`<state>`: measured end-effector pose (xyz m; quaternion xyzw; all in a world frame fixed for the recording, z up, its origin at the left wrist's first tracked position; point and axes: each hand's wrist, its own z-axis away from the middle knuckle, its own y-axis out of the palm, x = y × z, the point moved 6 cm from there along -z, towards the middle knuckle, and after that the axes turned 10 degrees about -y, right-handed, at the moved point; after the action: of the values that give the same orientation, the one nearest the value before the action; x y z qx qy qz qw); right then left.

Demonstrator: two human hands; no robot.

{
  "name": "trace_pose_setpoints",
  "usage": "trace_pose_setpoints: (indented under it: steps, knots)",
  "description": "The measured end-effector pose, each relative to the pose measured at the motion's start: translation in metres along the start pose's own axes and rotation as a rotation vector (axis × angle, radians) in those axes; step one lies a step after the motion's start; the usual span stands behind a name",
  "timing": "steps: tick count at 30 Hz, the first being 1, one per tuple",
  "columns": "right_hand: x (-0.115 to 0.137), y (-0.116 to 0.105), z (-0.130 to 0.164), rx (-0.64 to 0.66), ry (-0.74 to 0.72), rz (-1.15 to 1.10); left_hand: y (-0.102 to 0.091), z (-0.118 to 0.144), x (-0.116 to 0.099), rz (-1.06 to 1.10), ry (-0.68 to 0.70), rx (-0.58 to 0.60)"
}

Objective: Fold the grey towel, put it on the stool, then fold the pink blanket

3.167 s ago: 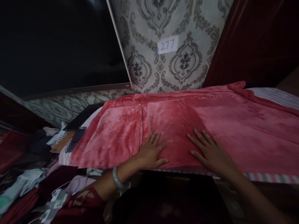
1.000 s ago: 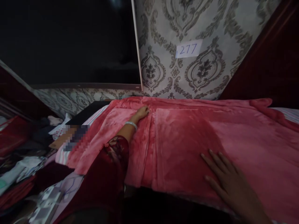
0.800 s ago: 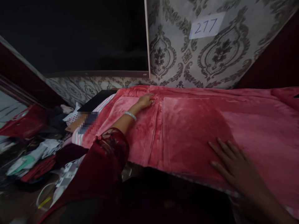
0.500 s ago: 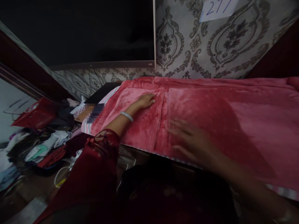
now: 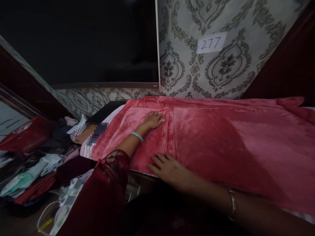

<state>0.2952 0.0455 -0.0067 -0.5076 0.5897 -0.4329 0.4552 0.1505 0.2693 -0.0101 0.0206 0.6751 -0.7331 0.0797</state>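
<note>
A plush pink-red blanket (image 5: 206, 144) lies spread over a long surface, with folded panels meeting at a seam near the middle. My left hand (image 5: 154, 120) rests flat on the left folded panel, fingers spread, a bangle on that wrist. Close to the front edge, my right hand (image 5: 169, 168) lies palm down on the blanket by the same seam, its fingers apart. Neither hand grips the cloth. Under the blanket's left end shows a striped cloth (image 5: 86, 150).
A large dark television (image 5: 103, 42) is on the patterned wall, right of which hangs a paper marked 277 (image 5: 212, 43). Piled clothes (image 5: 36, 173) and a red bag (image 5: 27, 134) lie at the left. A power strip (image 5: 70, 193) is near the front edge.
My right hand has moved left and down to the blanket's front edge by the seam. My left hand stays on the left panel, fingers more spread. The view has tilted up.
</note>
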Motion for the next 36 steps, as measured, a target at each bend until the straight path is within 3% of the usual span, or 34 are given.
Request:
trace_pose_setpoints:
  steps: [7,11,14,17,21,24,27,31,36]
  knots:
    - [0.004,0.008,-0.007,-0.044,-0.03,-0.021,0.005,-0.002,-0.003,-0.034,-0.009,-0.014]
    - [0.003,-0.001,-0.002,-0.038,-0.015,-0.089,0.004,-0.004,-0.002,-0.048,-0.038,0.008]
    - [-0.012,-0.016,0.002,-0.018,0.05,-0.256,-0.004,-0.011,-0.004,-0.01,-0.043,0.065]
    - [-0.04,-0.027,-0.001,-0.05,0.165,-0.315,-0.019,-0.025,-0.011,0.008,-0.031,0.027]
    - [-0.058,-0.014,-0.012,-0.042,0.033,-0.347,-0.028,-0.047,-0.023,0.01,-0.005,0.008]
    - [-0.058,0.008,-0.011,0.031,-0.025,-0.438,-0.018,-0.058,-0.026,0.011,0.021,0.028]
    - [-0.056,0.019,-0.004,0.011,0.009,-0.543,-0.001,-0.062,-0.024,0.015,0.045,0.024]
    - [-0.053,0.019,0.0,-0.005,0.026,-0.659,0.015,-0.068,-0.018,0.018,0.056,-0.005]
    - [-0.056,0.016,0.0,-0.032,0.028,-0.681,0.018,-0.076,-0.016,-0.015,0.051,-0.029]
